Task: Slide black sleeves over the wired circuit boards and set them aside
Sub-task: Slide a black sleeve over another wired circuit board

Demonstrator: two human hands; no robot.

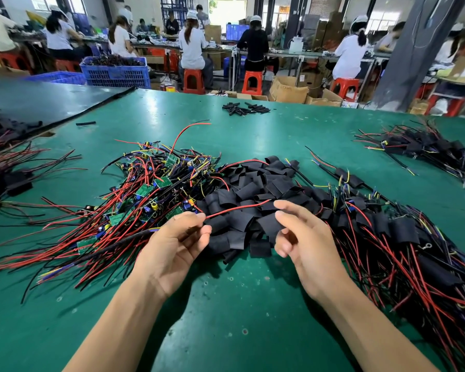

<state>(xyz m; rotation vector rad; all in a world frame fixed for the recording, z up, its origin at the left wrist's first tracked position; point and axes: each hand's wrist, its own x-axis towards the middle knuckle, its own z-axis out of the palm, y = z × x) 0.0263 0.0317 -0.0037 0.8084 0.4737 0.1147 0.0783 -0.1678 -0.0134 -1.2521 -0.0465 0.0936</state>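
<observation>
Your left hand point(177, 245) pinches a red wire point(236, 208) between thumb and curled fingers. The wire runs from your fingertips across to the right, over the pile of black sleeves point(253, 189) in the middle of the green table point(226, 304). Your right hand point(304, 242) hangs just above the near edge of that pile with its fingers loosely bent, and it holds nothing.

The bare circuit boards point(151, 189), small green ones with red, black and yellow wires, lie in a tangled heap to the left of the sleeves and touch them. The sleeved boards point(387, 232) lie in a long heap to the right of your right hand.

A second sleeved heap point(424, 149) sits well apart at the far right. A small cluster of black tubes point(244, 108) lies near the far edge. Beyond the table there is a blue crate point(116, 71), and people sit on red stools point(193, 81).
</observation>
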